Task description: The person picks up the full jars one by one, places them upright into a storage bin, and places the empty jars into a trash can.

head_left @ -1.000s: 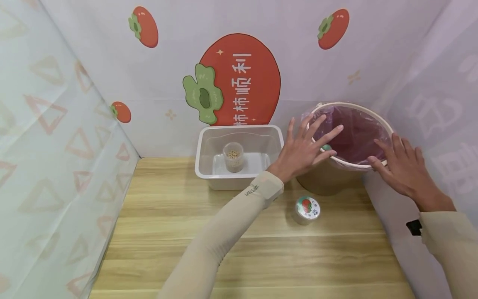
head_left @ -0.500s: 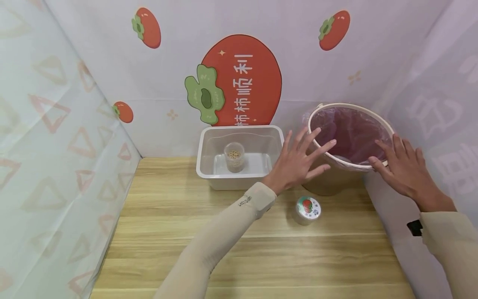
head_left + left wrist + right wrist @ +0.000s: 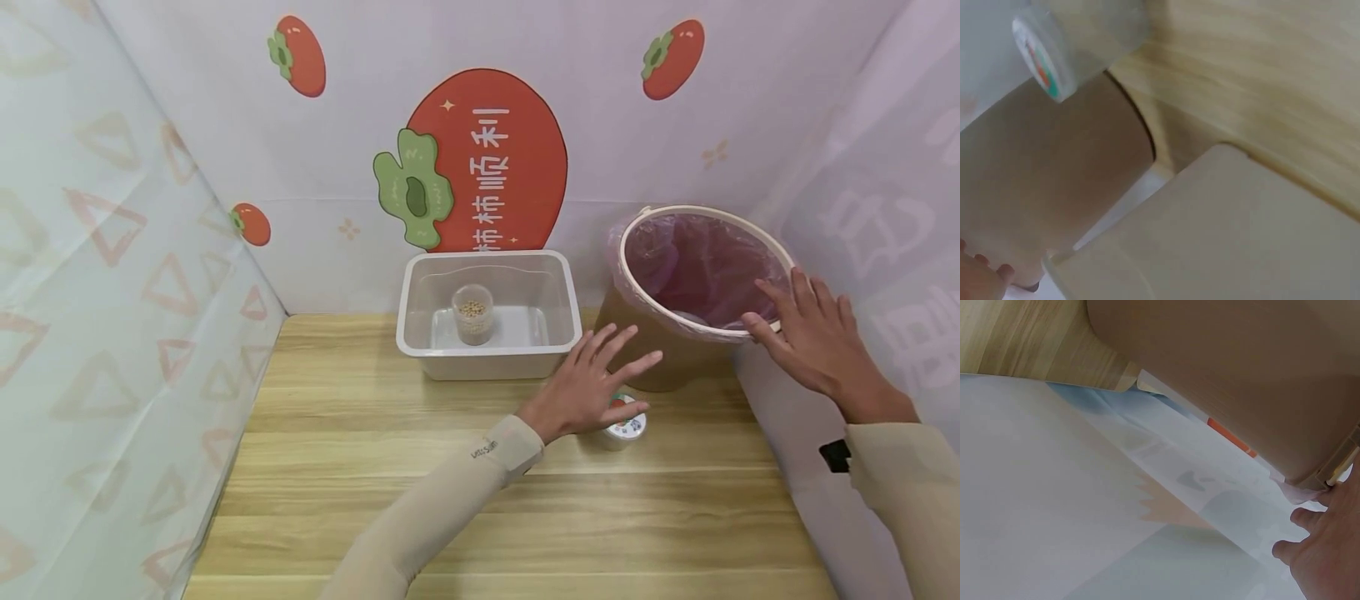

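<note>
My left hand (image 3: 585, 387), fingers spread and holding nothing, hovers over a small clear tub (image 3: 619, 435) with a strawberry-printed lid. It partly hides that lid in the head view. The tub (image 3: 1100, 34) appears on its own at the top of the left wrist view. At the far right my right hand (image 3: 821, 350) rests at the rim of a brown bin (image 3: 663, 354), fingers extended. A purple bag (image 3: 705, 267) lines the bin and folds over its edge. Two fingertips (image 3: 1285, 551) show beside the rim in the right wrist view.
Left of the bin stands a white plastic box (image 3: 495, 365). Inside it is a clear cup (image 3: 473, 321) of small tan grains. The wooden table (image 3: 337, 467) is bounded by a printed backdrop (image 3: 337, 150) behind and hanging sheets at both sides.
My left hand has drawn back from the bin's rim, down and leftward to above the lidded tub. A bit of green at the bin's inner edge has gone from view. My right hand stays put.
</note>
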`<state>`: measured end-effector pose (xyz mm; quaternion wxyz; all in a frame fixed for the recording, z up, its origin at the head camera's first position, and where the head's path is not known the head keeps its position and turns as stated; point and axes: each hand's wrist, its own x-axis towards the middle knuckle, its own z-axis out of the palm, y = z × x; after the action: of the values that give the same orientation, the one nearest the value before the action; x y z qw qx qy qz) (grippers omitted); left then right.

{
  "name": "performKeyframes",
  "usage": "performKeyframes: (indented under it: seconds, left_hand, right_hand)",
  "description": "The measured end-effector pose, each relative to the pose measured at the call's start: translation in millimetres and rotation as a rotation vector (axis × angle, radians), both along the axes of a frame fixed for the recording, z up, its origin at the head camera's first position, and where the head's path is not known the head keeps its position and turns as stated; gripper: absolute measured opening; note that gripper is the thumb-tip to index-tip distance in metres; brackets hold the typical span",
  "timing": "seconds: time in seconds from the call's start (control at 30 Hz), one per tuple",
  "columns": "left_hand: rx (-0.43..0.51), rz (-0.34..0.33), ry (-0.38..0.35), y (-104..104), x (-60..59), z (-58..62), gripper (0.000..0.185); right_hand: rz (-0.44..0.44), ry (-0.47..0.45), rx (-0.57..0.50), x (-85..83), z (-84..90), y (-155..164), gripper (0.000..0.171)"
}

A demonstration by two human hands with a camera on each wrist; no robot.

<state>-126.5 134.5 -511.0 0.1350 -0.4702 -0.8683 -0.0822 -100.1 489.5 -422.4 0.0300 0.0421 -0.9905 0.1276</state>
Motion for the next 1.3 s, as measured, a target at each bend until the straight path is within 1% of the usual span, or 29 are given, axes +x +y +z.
performKeyframes:
  seconds: [0.07, 0.2, 0.27, 0.37, 0.43, 0.6, 0.7, 0.83, 0.97, 1.07, 1.17, 1.3]
  left_hand:
    - [-0.018, -0.019, -0.015, -1, 2.8, -6.5, 0.081]
    - [-0.049, -0.060, -0.073, -3, 7.7, -16.8, 0.081]
    - [-0.059, -0.084, -0.085, -3, 9.7, -21.4, 0.082]
    - [-0.072, -0.113, -0.055, -2, 11.5, -30.1, 0.085]
    - [-0.095, -0.116, -0.028, -1, 11.8, -36.9, 0.088]
    - [-0.162, -0.086, -0.009, -1, 9.0, -57.5, 0.097]
    - [-0.171, -0.084, 0.000, -2, 6.9, -66.4, 0.098]
    - [-0.177, -0.090, -0.003, -3, 5.5, -71.7, 0.094]
    - [-0.192, -0.087, -0.047, -1, 7.0, -75.8, 0.089]
    - [-0.208, -0.075, -0.064, 2, 8.4, -79.3, 0.087]
    - [-0.226, -0.059, -0.058, 5, 9.1, -82.6, 0.087]
    - [-0.239, -0.046, -0.075, 7, 9.1, -86.2, 0.088]
  right_hand:
    - [0.001, -0.001, -0.001, -0.1, -0.2, 0, 0.072]
    - [0.000, 0.003, 0.000, -0.3, -0.4, 0, 0.072]
    - [0.000, 0.008, 0.002, -0.5, -0.5, 0, 0.072]
    - [0.000, 0.010, -0.001, -0.5, -0.9, 0, 0.072]
    - [0.000, 0.007, -0.006, -0.3, -1.6, 0, 0.072]
    - [0.004, 0.003, -0.011, -0.3, -2.8, 0, 0.072]
    - [0.002, 0.002, -0.018, -0.5, -2.5, 1, 0.072]
    - [-0.007, -0.007, -0.028, -0.4, -1.5, 1, 0.072]
    - [-0.010, -0.012, -0.029, -0.2, -0.4, 1, 0.073]
    - [-0.012, -0.011, -0.027, -0.6, -0.1, 0, 0.073]
    - [-0.011, -0.007, -0.024, -1.4, -0.2, 0, 0.073]
    - [-0.012, -0.006, -0.019, -1.9, -0.8, 1, 0.073]
